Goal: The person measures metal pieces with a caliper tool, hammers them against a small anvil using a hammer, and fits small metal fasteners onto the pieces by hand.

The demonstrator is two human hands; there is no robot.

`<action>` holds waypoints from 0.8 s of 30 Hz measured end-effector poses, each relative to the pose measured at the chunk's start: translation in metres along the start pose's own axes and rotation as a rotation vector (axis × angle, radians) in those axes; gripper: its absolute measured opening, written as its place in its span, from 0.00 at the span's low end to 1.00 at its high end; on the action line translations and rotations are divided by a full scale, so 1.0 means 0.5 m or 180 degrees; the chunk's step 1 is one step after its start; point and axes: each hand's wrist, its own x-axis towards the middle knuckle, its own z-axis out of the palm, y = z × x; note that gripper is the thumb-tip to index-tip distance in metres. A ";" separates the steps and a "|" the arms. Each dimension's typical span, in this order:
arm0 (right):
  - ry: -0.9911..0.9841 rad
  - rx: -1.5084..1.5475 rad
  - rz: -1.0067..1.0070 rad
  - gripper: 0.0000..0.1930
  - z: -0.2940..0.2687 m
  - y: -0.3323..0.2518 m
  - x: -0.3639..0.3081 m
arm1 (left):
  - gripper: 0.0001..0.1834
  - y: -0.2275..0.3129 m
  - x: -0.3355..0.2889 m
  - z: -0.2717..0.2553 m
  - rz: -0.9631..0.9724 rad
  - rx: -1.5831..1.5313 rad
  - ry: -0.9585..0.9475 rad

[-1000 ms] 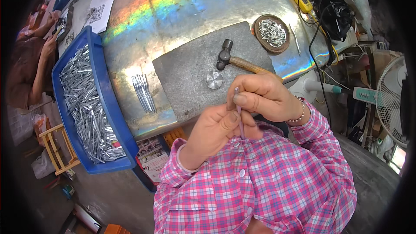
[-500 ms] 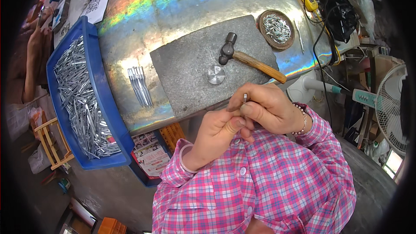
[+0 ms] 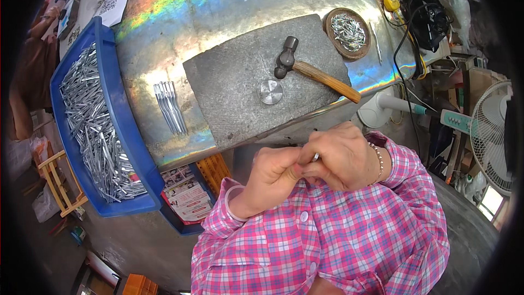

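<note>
In front of my shirt, just off the table's near edge, both my hands are closed and pressed together. My right hand [image 3: 344,155] pinches a small silver metal piece [image 3: 315,157], of which only a bright end shows between the fingers. The fingers of my left hand [image 3: 273,175] are pinched against the right hand's fingertips; what they grip is hidden. Beyond the hands, a ball-peen hammer [image 3: 319,76] with a wooden handle lies on a dark grey slab [image 3: 229,82]. Left of its head sits a round metal disc [image 3: 271,92] on the slab.
Several slim silver metal strips [image 3: 170,108] lie side by side left of the slab. A blue bin [image 3: 128,125] full of similar pieces stands farther left. A round brown bowl [image 3: 328,27] holds small metal parts. Cables, a fan [image 3: 488,125] and another person's arm [image 3: 21,109] are at the sides.
My right hand has turned over and moved slightly down, so its back shows more and less of the metal piece is visible. My left hand stays nearly in place.
</note>
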 end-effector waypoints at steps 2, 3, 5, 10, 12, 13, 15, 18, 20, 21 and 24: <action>-0.0043 -0.0039 -0.0010 0.11 0.003 -0.003 -0.004 | 0.17 -0.006 -0.006 -0.001 -0.0042 -0.0016 0.0020; -0.0089 -0.0202 -0.0046 0.11 0.005 -0.004 -0.007 | 0.16 -0.014 -0.010 -0.006 0.0086 0.0185 -0.0004; -0.0140 -0.0374 -0.0063 0.11 0.008 -0.009 -0.009 | 0.15 -0.016 -0.013 -0.005 0.0214 0.0366 -0.0036; -0.0131 -0.0526 -0.0239 0.11 0.012 -0.018 -0.019 | 0.13 -0.018 -0.017 -0.009 0.0227 0.0276 -0.0168; -0.0282 -0.0426 -0.0051 0.10 0.005 -0.022 -0.012 | 0.13 -0.007 -0.009 -0.006 0.0217 0.0229 -0.0143; -0.0436 -0.0310 0.0115 0.09 -0.001 -0.023 -0.006 | 0.13 -0.003 -0.005 -0.005 0.0205 0.0200 -0.0099; -0.0431 0.0089 0.0224 0.08 -0.030 -0.012 0.022 | 0.14 -0.008 -0.011 -0.008 0.0017 -0.0057 0.0024; 0.0722 0.0359 0.0944 0.10 -0.091 0.049 0.026 | 0.16 -0.009 0.007 -0.019 -0.0498 -0.1004 0.0243; 0.1638 -0.0803 0.1808 0.11 -0.174 0.154 0.014 | 0.19 -0.006 0.016 -0.031 -0.0826 -0.2118 0.0303; 0.1729 -0.1214 0.1770 0.10 -0.218 0.231 -0.018 | 0.19 -0.001 0.021 -0.036 -0.0810 -0.2092 0.0290; 0.1344 -0.2314 0.1983 0.10 -0.293 0.401 -0.116 | 0.21 0.007 0.027 -0.044 -0.0937 -0.2441 0.0401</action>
